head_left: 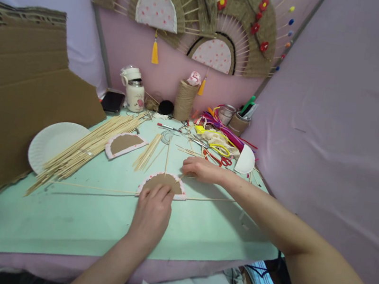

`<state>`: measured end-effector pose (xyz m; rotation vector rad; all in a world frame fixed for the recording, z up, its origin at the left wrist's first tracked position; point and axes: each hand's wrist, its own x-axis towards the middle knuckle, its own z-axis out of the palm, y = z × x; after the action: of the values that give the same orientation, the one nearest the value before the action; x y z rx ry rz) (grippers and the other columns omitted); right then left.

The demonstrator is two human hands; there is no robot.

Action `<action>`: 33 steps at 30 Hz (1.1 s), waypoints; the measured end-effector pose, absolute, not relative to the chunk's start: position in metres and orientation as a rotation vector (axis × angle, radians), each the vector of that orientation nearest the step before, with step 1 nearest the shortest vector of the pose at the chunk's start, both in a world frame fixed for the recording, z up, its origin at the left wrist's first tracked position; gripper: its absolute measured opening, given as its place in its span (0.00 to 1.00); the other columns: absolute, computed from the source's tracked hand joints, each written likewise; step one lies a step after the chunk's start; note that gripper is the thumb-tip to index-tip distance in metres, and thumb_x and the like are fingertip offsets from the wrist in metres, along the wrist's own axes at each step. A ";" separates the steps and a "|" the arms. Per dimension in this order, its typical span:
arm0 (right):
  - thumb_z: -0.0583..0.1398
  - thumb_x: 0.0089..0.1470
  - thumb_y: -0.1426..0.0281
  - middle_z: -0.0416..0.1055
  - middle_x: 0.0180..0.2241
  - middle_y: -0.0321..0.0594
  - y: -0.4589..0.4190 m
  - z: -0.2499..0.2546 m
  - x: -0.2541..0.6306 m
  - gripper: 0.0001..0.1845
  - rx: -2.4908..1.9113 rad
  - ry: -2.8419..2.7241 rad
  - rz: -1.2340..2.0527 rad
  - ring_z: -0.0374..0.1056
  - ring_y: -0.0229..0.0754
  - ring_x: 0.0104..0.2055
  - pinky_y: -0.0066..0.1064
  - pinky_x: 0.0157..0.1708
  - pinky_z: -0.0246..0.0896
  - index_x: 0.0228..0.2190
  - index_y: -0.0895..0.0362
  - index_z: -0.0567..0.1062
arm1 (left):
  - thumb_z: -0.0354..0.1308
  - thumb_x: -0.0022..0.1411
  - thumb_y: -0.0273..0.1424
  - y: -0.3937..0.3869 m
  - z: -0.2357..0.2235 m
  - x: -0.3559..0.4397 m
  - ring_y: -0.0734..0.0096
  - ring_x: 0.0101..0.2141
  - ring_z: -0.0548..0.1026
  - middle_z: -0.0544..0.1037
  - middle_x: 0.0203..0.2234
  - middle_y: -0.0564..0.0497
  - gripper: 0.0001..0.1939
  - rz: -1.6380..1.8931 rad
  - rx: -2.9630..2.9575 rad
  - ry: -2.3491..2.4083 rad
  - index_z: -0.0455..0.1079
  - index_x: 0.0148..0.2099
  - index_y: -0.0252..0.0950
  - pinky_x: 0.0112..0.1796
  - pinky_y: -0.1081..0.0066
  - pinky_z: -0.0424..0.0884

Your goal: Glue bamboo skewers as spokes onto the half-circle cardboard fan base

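Fingers bent, my left hand (153, 210) presses a half-round cardboard piece (164, 183) with a pink-dotted white border against the table. One thin wooden stick (167, 157) stands out from the middle of its curved edge. Two more sticks extend from its corners, a left stick (96, 188) and a right stick (209, 199). Just beyond the curved edge at the right, my right hand (201, 169) has its fingers pinched around a thin wooden stick, mostly covered by the hand. A matching half-round piece (126, 145) lies farther left, beside a small bunch of sticks (147, 152).
A large stick bundle (83, 149) overlaps a white paper plate (50, 136) near a cardboard sheet (12, 99). Yellow-handled scissors (219, 149), red-handled scissors (224, 161) and pipe cleaners (223, 130) lie at the right. A bottle (135, 95) and twine roll (185, 100) stand behind.
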<state>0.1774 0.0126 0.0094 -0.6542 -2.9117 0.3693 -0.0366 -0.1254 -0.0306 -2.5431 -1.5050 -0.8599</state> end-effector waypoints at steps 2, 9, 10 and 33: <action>0.55 0.57 0.79 0.64 0.29 0.39 0.013 0.009 0.177 0.10 -0.656 -2.911 0.366 0.59 0.41 0.35 0.29 0.35 0.50 0.26 0.56 0.68 | 0.49 0.64 0.18 -0.125 -0.031 -0.037 0.60 0.48 0.74 0.80 0.45 0.45 0.15 -0.859 -2.550 -1.507 0.75 0.45 0.36 0.45 0.60 0.61; 0.56 0.55 0.79 0.63 0.28 0.38 0.014 0.009 0.177 0.09 -0.657 -2.909 0.374 0.58 0.40 0.35 0.28 0.34 0.49 0.25 0.56 0.67 | 0.49 0.64 0.18 -0.125 -0.030 -0.036 0.60 0.47 0.74 0.80 0.45 0.45 0.16 -0.836 -2.554 -1.509 0.75 0.44 0.35 0.46 0.59 0.61; 0.56 0.55 0.79 0.63 0.28 0.38 0.014 0.008 0.177 0.10 -0.660 -2.911 0.372 0.58 0.40 0.35 0.28 0.34 0.49 0.25 0.56 0.67 | 0.49 0.63 0.17 -0.126 -0.030 -0.036 0.60 0.47 0.74 0.80 0.45 0.45 0.16 -0.839 -2.553 -1.509 0.76 0.44 0.35 0.46 0.59 0.61; 0.56 0.56 0.78 0.64 0.28 0.38 0.015 0.009 0.176 0.09 -0.639 -2.930 0.351 0.59 0.41 0.35 0.28 0.34 0.50 0.25 0.56 0.67 | 0.49 0.64 0.18 -0.126 -0.032 -0.037 0.60 0.46 0.74 0.80 0.45 0.47 0.15 -0.812 -2.539 -1.506 0.75 0.43 0.36 0.46 0.59 0.61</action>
<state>0.1759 0.0150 0.0093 -0.6392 -2.9303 0.3512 -0.0369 -0.1258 -0.0319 -2.5390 -1.5059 -0.8123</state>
